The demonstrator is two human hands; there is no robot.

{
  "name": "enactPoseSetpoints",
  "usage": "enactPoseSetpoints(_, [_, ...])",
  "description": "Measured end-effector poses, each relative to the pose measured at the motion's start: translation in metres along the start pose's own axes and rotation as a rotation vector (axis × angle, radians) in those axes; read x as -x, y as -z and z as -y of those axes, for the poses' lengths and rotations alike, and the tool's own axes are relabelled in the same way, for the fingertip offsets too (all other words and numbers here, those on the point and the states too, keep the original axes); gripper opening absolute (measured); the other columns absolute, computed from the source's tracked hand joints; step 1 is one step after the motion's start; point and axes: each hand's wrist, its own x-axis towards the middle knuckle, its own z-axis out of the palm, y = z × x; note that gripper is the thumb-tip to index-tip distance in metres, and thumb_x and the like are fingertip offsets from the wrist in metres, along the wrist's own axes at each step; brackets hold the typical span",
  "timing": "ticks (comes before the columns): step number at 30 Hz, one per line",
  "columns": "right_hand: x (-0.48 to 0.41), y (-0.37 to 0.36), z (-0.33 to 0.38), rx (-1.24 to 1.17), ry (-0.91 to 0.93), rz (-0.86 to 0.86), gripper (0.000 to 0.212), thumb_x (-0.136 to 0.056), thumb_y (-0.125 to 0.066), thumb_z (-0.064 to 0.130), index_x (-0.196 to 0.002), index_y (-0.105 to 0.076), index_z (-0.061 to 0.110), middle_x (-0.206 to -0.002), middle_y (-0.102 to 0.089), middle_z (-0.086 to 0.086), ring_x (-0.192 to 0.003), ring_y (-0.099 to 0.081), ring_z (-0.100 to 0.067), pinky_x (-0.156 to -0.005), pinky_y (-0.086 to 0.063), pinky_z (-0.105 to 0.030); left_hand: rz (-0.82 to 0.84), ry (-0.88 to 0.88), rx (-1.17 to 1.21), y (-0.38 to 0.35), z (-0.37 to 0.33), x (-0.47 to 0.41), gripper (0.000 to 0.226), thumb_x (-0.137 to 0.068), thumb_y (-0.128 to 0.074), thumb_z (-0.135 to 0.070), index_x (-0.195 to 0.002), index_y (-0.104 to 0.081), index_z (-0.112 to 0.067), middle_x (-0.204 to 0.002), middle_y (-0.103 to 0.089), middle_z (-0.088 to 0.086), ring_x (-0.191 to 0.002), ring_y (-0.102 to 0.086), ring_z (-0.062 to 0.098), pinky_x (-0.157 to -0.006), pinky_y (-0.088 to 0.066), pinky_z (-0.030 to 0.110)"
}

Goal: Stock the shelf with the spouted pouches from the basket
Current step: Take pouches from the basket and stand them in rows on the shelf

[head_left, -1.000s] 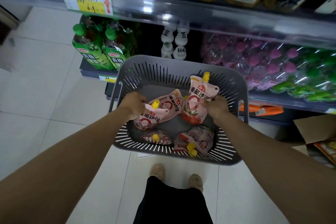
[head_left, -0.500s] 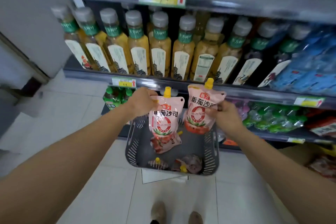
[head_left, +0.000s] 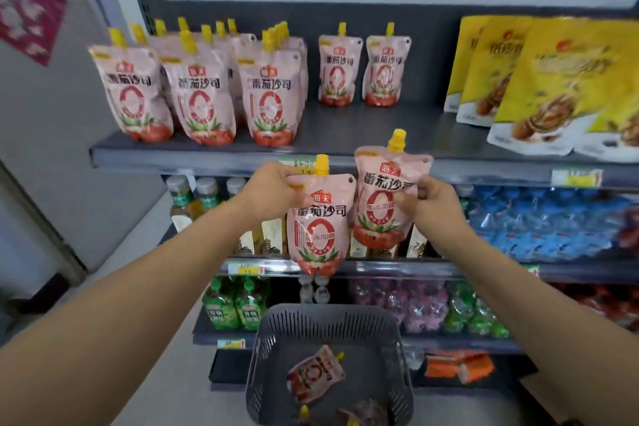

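At the centre of the frame, the left hand (head_left: pixel 273 190) pinches one spouted tomato-sauce pouch (head_left: pixel 318 232) by its top corner. The right hand (head_left: pixel 430 201) grips a second pouch (head_left: pixel 378 197) by its side, both just below the top shelf (head_left: pixel 363 135). This looks like the placing step: each needs standing upright in the gap before the two rear pouches (head_left: pixel 361 69). At upper left stand three pouch rows (head_left: pixel 204 97), their depth uncountable. At the bottom, the basket (head_left: pixel 264 373) holds one plain pouch (head_left: pixel 314 373) and parts of perhaps two more.
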Motion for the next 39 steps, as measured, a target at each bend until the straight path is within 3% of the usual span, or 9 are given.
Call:
enactPoseSetpoints(5, [-0.01,0.007,0.046,-0.11,0.11,-0.039,0.014,-0.086,-0.058,-0.002,-0.084,-0.063,0.011,-0.078,-0.072,0.002,-0.068,-0.07,-0.01,-0.06,-0.058,-0.024,-0.083,-0.106,0.086,0.026,-0.038,0.0,0.013,-0.074,-0.073,-0.001,-0.086,-0.068,-0.002,-0.091,-0.071,0.014,-0.081,-0.067,0.023,-0.079,-0.055,0.036])
enactPoseSetpoints(10, [-0.025,0.019,0.083,-0.125,0.197,-0.14,0.016,-0.086,-0.059,0.0,-0.079,-0.061,0.014,-0.081,-0.069,-0.001,-0.065,-0.069,-0.006,-0.061,-0.058,-0.025,-0.106,-0.168,0.232,0.038,-0.074,-0.009,0.021,-0.076,-0.067,0.004,-0.081,-0.065,-0.016,-0.082,-0.071,0.003,-0.07,-0.068,0.009,-0.059,-0.056,0.022])
enactPoseSetpoints(15, [-0.049,0.033,0.102,-0.142,0.246,-0.185,0.013,-0.086,-0.058,-0.001,-0.089,-0.061,0.012,-0.08,-0.068,0.005,-0.063,-0.068,-0.002,-0.053,-0.055,-0.02,-0.158,-0.213,0.261,0.039,-0.105,-0.026,0.019,-0.079,-0.065,0.003,-0.087,-0.064,-0.014,-0.077,-0.068,-0.003,-0.063,-0.064,0.004,-0.044,-0.049,0.014])
enactPoseSetpoints(17, [-0.062,0.038,0.106,-0.135,0.264,-0.192,0.015,-0.086,-0.059,0.0,-0.086,-0.061,0.014,-0.078,-0.068,0.007,-0.061,-0.068,-0.001,-0.05,-0.053,-0.017,-0.192,-0.228,0.245,0.038,-0.115,-0.036,0.02,-0.078,-0.067,0.001,-0.083,-0.061,-0.017,-0.079,-0.068,-0.003,-0.068,-0.065,0.006,-0.048,-0.051,0.016])
enactPoseSetpoints(21, [-0.095,0.045,0.11,-0.106,0.287,-0.193,0.015,-0.086,-0.06,0.003,-0.083,-0.06,0.018,-0.079,-0.067,0.009,-0.068,-0.065,-0.003,-0.052,-0.054,-0.019,-0.266,-0.233,0.207,0.035,-0.131,-0.061,0.029,-0.077,-0.068,0.0,-0.104,-0.063,-0.012,-0.094,-0.07,0.003,-0.084,-0.068,0.016,-0.072,-0.057,0.031])
enactPoseSetpoints(25, [-0.139,0.054,0.11,-0.111,0.256,-0.165,0.012,-0.088,-0.06,0.009,-0.089,-0.06,0.02,-0.082,-0.067,0.011,-0.072,-0.065,-0.004,-0.049,-0.053,-0.018,-0.324,-0.244,0.203,0.028,-0.145,-0.089,0.026,-0.078,-0.068,-0.002,-0.076,-0.059,-0.026,-0.075,-0.067,-0.008,-0.072,-0.066,0.006,-0.06,-0.055,0.022])
enactPoseSetpoints(29, [-0.183,0.057,0.107,-0.101,0.247,-0.146,0.018,-0.088,-0.06,0.011,-0.08,-0.058,0.027,-0.078,-0.065,0.013,-0.071,-0.064,-0.004,-0.047,-0.053,-0.017,-0.397,-0.231,0.163,0.02,-0.155,-0.118,0.023,-0.079,-0.068,-0.001,-0.083,-0.061,-0.022,-0.069,-0.062,-0.013,-0.065,-0.06,0.0,-0.047,-0.049,0.012])
enactPoseSetpoints(34, [-0.235,0.053,0.09,-0.056,0.21,-0.122,0.011,-0.088,-0.06,0.012,-0.083,-0.058,0.022,-0.082,-0.066,0.007,-0.077,-0.066,-0.014,-0.058,-0.056,-0.027,-0.444,-0.19,0.121,0.013,-0.152,-0.148,0.022,-0.079,-0.068,0.001,-0.082,-0.059,-0.019,-0.069,-0.059,-0.013,-0.067,-0.058,0.002,-0.059,-0.05,0.021])
enactPoseSetpoints(39, [-0.278,0.039,0.069,0.005,0.134,-0.092,0.012,-0.088,-0.06,0.015,-0.08,-0.056,0.023,-0.084,-0.065,0.002,-0.074,-0.065,-0.015,-0.06,-0.056,-0.031,-0.489,-0.115,0.038,0.014,-0.154,-0.166,0.038,-0.078,-0.07,-0.004,-0.114,-0.06,-0.009,-0.103,-0.068,0.007,-0.095,-0.066,0.023,-0.085,-0.056,0.044])
